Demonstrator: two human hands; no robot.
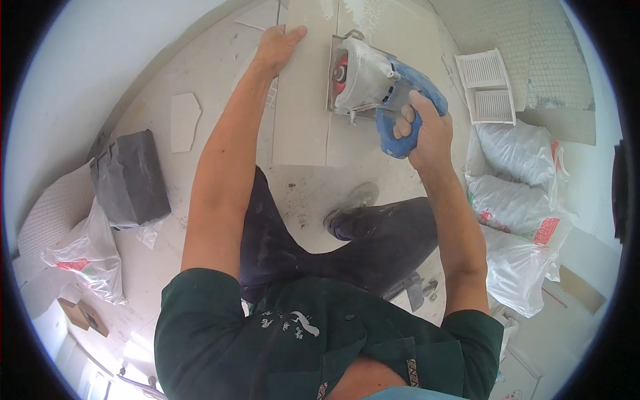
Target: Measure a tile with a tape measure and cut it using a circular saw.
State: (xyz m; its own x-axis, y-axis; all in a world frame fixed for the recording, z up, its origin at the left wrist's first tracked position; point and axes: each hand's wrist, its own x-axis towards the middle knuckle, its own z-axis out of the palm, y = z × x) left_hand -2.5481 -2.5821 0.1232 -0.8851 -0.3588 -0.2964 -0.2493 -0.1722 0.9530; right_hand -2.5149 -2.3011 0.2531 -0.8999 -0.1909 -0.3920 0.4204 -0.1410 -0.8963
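Observation:
In my right hand [430, 137] is the blue rear handle of a handheld circular saw [363, 77], my fingers wrapped round its grip. The saw has a dusty whitish guard, a red part round the blade's hub and a flat metal base. It sits on a large beige tile [303, 127], beside a thin straight line running along the tile. My left hand [280, 48] is at the far left edge of that tile, with the thumb over its top and the other fingers closed at the edge, partly hidden. Where the blade meets the tile is hidden.
A broken tile piece [185, 122] and a dark grey wrapped stack [131, 180] lie left on the dusty floor. At right are a white slatted rack [485, 87], several stuffed white bags [513, 207] and mesh-backed sheets [557, 60]. Another bag [90, 257] lies lower left.

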